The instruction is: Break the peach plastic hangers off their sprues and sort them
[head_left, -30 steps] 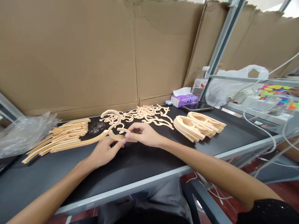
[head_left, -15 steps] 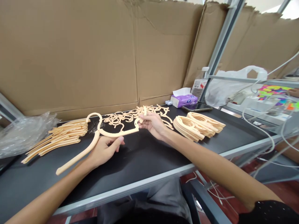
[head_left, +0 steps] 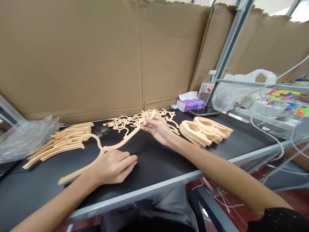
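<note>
A cream plastic clothes hanger (head_left: pixel 118 145) spans the space between my hands, its curved hook bending to the left and one arm sloping down to the lower left. My right hand (head_left: pixel 158 129) pinches the hanger's far right end, where a short piece sticks up past the thumb. My left hand (head_left: pixel 113 166) is closed, knuckles up, against the hanger's middle joint and partly covering it. What its curled fingers hold, if anything, is hidden. Behind the hanger lies a loose pile of small cream hooks and curved pieces (head_left: pixel 123 122).
Stacked cream hanger arms (head_left: pixel 65 141) lie at left beside clear plastic wrap (head_left: pixel 26 138). Nested cream hanger parts (head_left: pixel 202 130) sit at right. A purple tissue pack (head_left: pixel 190 104), phone (head_left: pixel 204 111) and bottle (head_left: pixel 207 87) stand behind. Cardboard (head_left: pixel 72 58) walls the back; cables hang at right.
The hanger has turned, its hook dropping left and its middle lowering toward me. My left hand has rolled over, knuckles up, and shifted slightly right and down. My right hand keeps its pinch.
</note>
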Tool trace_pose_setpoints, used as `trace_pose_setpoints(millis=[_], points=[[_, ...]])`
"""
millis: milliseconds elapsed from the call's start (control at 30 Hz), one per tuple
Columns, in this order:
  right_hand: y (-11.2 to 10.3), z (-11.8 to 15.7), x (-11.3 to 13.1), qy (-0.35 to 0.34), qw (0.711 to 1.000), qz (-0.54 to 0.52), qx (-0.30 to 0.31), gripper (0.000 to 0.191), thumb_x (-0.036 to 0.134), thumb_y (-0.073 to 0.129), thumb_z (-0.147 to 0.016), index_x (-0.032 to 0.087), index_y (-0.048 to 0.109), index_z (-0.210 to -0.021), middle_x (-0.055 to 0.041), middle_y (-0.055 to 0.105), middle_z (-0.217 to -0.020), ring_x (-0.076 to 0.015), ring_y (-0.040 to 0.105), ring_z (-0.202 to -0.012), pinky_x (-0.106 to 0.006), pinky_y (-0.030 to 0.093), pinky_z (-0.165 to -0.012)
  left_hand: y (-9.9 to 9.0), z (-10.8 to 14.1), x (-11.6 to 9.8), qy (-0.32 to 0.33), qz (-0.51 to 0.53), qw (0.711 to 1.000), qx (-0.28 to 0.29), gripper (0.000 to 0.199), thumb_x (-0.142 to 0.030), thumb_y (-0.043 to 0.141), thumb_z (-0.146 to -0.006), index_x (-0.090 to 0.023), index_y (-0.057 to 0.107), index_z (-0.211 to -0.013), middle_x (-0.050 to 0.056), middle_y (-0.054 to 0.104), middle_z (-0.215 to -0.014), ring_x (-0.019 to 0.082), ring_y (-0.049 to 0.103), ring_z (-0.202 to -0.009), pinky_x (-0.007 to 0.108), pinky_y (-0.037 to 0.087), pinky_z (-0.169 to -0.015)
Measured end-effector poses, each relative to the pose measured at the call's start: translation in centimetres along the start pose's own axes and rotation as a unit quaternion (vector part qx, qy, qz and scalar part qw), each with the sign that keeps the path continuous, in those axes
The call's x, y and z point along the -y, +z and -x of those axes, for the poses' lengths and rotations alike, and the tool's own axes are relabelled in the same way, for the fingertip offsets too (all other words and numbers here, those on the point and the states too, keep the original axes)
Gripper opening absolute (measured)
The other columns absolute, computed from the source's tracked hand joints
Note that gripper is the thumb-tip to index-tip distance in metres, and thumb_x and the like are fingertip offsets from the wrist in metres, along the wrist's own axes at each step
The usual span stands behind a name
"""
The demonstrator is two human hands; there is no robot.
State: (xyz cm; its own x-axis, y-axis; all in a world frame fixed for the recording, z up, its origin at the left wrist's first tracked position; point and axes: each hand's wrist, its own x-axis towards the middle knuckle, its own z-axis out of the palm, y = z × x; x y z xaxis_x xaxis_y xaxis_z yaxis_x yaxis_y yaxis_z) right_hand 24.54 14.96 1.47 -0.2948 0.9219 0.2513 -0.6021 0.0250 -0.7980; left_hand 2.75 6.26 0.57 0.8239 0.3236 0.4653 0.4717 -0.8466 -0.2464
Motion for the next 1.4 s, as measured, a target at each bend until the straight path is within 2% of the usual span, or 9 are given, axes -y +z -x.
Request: trace_pose_setpoints(millis=[100, 233, 433, 567, 700, 833, 967, 1033, 1400], points=[[0.1, 0.2, -0.5, 0.020, 0.999, 0.011, 0.023, 0.023, 0.026, 0.080, -0.073, 0.017, 0.060, -0.078, 0.0006, 0.070, -0.075, -0.0134, 0.070, -0.077, -0.031, 0.059, -0.083, 0.1, -0.2, 0.0, -0.010, -0.056, 0.997, -0.050, 0.014, -0.015, 0.053, -0.091, -0.019, 0.065, -0.096, 0.003, 0.068, -0.075, 0.016, 0.060, -0.064, 0.028, 0.045, -0.061], [0.3, 0.5, -1.0, 0.061, 0.996, 0.027, 0.061, 0.024, 0.027, 0.081, -0.072, 0.016, 0.061, -0.080, -0.0021, 0.072, -0.079, -0.0140, 0.071, -0.080, -0.032, 0.058, -0.085, 0.5, -0.6, 0.5, -0.143, -0.086, 0.982, -0.084, 0.013, -0.025, 0.055, -0.093, -0.017, 0.060, -0.102, 0.009, 0.068, -0.091, 0.021, 0.062, -0.084, 0.033, 0.049, -0.076], [0.5, 0.5, -1.1, 0.086, 0.992, 0.061, 0.074, 0.027, 0.028, 0.083, -0.067, 0.015, 0.060, -0.076, -0.0027, 0.071, -0.075, -0.0169, 0.072, -0.081, -0.033, 0.058, -0.083, 0.9, -0.3, 1.4, -0.221, -0.084, 0.971, -0.034, 0.016, -0.027, 0.048, -0.097, -0.017, 0.059, -0.091, 0.008, 0.066, -0.087, 0.021, 0.061, -0.079, 0.034, 0.047, -0.075], [0.0, 0.3, -1.5, 0.052, 0.975, 0.215, 0.018, 0.025, 0.025, 0.078, -0.068, 0.016, 0.061, -0.084, -0.0013, 0.067, -0.076, -0.0160, 0.069, -0.076, -0.035, 0.057, -0.079, 1.2, 0.0, 1.5, -0.244, -0.045, 0.969, -0.004, 0.019, -0.029, 0.046, -0.097, -0.018, 0.060, -0.090, 0.007, 0.067, -0.090, 0.021, 0.062, -0.083, 0.033, 0.046, -0.075], [-0.3, 0.5, -1.6, -0.141, 0.881, 0.450, -0.028, 0.046, 0.018, 0.074, -0.068, 0.019, 0.059, -0.112, -0.0055, 0.066, -0.102, -0.0190, 0.064, -0.093, -0.039, 0.051, -0.088, 1.4, 0.1, 1.7, -0.283, 0.007, 0.959, 0.014, 0.017, -0.029, 0.047, -0.097, -0.020, 0.059, -0.090, 0.006, 0.066, -0.093, 0.021, 0.062, -0.086, 0.032, 0.047, -0.072], [0.0, 1.2, -1.3, -0.272, 0.763, 0.582, 0.069, 0.036, 0.021, 0.069, -0.078, 0.020, 0.063, -0.113, -0.0095, 0.063, -0.118, -0.0230, 0.055, -0.114, -0.043, 0.040, -0.102, 1.5, 0.1, 1.8, -0.290, 0.054, 0.955, 0.011, 0.015, -0.026, 0.048, -0.095, -0.021, 0.059, -0.087, 0.005, 0.065, -0.094, 0.020, 0.061, -0.089, 0.031, 0.048, -0.076], [0.5, 1.8, -1.3, -0.223, 0.693, 0.661, 0.183, 0.011, 0.026, 0.064, -0.087, 0.018, 0.069, -0.093, -0.0071, 0.068, -0.100, -0.0205, 0.058, -0.100, -0.038, 0.038, -0.093, 1.5, 0.1, 1.9, -0.298, 0.086, 0.951, 0.013, 0.015, -0.025, 0.049, -0.093, -0.021, 0.058, -0.081, 0.004, 0.064, -0.089, 0.019, 0.060, -0.085, 0.031, 0.048, -0.075], [0.7, 2.0, -1.3, -0.196, 0.659, 0.693, 0.217, 0.014, 0.025, 0.059, -0.092, 0.017, 0.070, -0.088, -0.0066, 0.068, -0.092, -0.0188, 0.059, -0.091, -0.035, 0.038, -0.085, 1.5, 0.1, 1.9, -0.305, 0.096, 0.947, 0.018, 0.015, -0.026, 0.050, -0.093, -0.021, 0.058, -0.082, 0.004, 0.064, -0.089, 0.019, 0.060, -0.085, 0.031, 0.048, -0.075], [1.7, 2.6, -0.8, -0.160, 0.525, 0.804, 0.229, 0.027, 0.033, 0.041, -0.100, 0.016, 0.062, -0.096, -0.0083, 0.070, -0.100, -0.0193, 0.063, -0.086, -0.030, 0.026, -0.058, 1.6, -0.4, 1.7, -0.343, 0.142, 0.928, 0.021, 0.015, -0.027, 0.052, -0.090, -0.020, 0.062, -0.082, 0.004, 0.068, -0.084, 0.019, 0.063, -0.078, 0.031, 0.048, -0.070]])
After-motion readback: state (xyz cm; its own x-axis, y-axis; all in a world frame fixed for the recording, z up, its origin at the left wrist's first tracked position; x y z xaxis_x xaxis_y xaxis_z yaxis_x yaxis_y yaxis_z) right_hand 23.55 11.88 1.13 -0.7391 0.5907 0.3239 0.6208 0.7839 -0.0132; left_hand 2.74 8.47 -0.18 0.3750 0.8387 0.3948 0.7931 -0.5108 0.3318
